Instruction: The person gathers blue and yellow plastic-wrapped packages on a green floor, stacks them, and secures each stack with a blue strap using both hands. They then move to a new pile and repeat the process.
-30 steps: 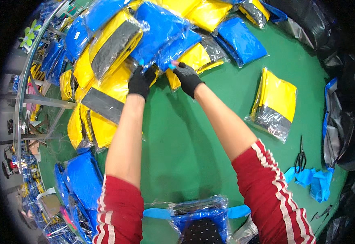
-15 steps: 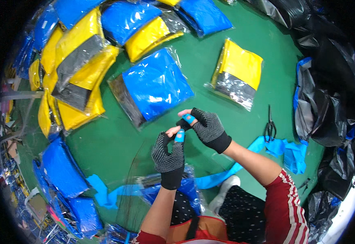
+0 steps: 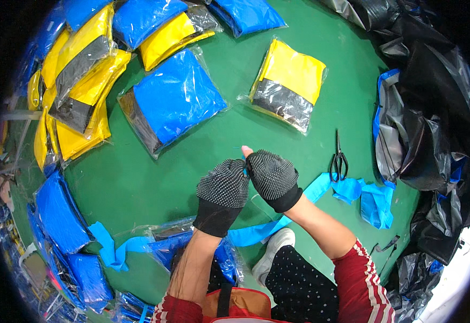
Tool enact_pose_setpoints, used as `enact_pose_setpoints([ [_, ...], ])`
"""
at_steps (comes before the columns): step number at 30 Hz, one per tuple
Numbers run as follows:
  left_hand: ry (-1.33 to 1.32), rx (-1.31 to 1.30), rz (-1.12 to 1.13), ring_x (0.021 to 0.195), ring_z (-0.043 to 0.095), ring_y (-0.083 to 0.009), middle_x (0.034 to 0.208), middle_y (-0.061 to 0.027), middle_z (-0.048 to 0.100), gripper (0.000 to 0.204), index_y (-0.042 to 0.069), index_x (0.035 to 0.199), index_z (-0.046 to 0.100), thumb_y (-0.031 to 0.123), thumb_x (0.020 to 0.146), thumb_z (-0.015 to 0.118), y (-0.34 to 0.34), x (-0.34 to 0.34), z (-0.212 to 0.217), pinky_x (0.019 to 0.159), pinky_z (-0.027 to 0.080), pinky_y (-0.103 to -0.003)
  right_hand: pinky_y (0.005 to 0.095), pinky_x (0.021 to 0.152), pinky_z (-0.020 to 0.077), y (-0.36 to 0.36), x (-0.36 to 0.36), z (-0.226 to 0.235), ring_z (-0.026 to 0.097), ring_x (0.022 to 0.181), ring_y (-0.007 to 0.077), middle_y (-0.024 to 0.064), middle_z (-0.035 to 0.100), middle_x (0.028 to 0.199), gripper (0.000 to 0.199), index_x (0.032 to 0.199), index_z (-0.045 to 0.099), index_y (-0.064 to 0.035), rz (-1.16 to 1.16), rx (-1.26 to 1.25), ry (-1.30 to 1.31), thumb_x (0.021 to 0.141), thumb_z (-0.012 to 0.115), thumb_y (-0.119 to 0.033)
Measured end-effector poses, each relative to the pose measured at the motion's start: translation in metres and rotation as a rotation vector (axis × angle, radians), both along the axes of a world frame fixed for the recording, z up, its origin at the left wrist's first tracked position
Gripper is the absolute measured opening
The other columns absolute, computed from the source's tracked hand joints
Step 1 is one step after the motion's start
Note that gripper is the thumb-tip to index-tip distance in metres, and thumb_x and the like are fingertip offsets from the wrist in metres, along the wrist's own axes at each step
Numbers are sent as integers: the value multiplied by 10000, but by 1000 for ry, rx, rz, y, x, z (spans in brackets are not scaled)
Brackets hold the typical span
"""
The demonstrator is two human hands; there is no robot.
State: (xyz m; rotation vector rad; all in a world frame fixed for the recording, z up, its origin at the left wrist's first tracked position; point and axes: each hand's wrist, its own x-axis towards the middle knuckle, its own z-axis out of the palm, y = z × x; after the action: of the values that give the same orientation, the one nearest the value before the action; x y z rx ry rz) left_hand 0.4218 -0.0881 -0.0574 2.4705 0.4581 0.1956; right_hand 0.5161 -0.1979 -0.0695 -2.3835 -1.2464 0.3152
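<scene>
My left hand and my right hand meet over the green floor, both in black gloves with pale dots. Each is curled closed, knuckles upward. One bare fingertip sticks out at the top of the right hand, and a bit of light blue wrap shows between the two. Whatever they pinch is hidden. Beneath my wrists a light blue strip crosses the floor and a blue bagged bundle lies by my legs. Beyond the hands rest a blue-and-grey packet and a yellow-and-grey packet, both in clear bags.
Yellow bagged packets pile up at the far left, with blue packets nearer. Black scissors lie on the strip to the right. A heap of black sheeting lines the right edge. My white shoe stands below.
My hands have turned knuckles-up and drawn together, so the fingers that showed before are now mostly hidden. The view has shifted, moving the floor items slightly left.
</scene>
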Motion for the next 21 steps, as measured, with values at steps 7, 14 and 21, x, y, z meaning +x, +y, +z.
enact_pose_setpoints([
  [7,27,45,-86,644,573,-279,725,-103,570,108,83,771,577,191,764,569,-3,-3,-3,557,454,-397,386,539,467,-5,-9,8,597,642,287,124,593,752,399,1216,512,-104,28,-137,-10,818,513,-75],
  [14,-98,-31,-49,644,576,-285,754,-121,573,183,58,822,569,195,718,630,4,-6,-14,563,456,-397,292,748,489,4,3,-3,646,837,236,157,644,981,269,1061,628,-52,-141,423,813,799,576,-76],
  [21,-154,-50,40,700,607,-300,799,-131,608,188,38,904,584,160,764,609,14,-14,-19,606,482,-384,323,710,503,24,1,-20,645,824,261,130,653,953,239,1073,629,-110,91,449,559,878,551,-224],
])
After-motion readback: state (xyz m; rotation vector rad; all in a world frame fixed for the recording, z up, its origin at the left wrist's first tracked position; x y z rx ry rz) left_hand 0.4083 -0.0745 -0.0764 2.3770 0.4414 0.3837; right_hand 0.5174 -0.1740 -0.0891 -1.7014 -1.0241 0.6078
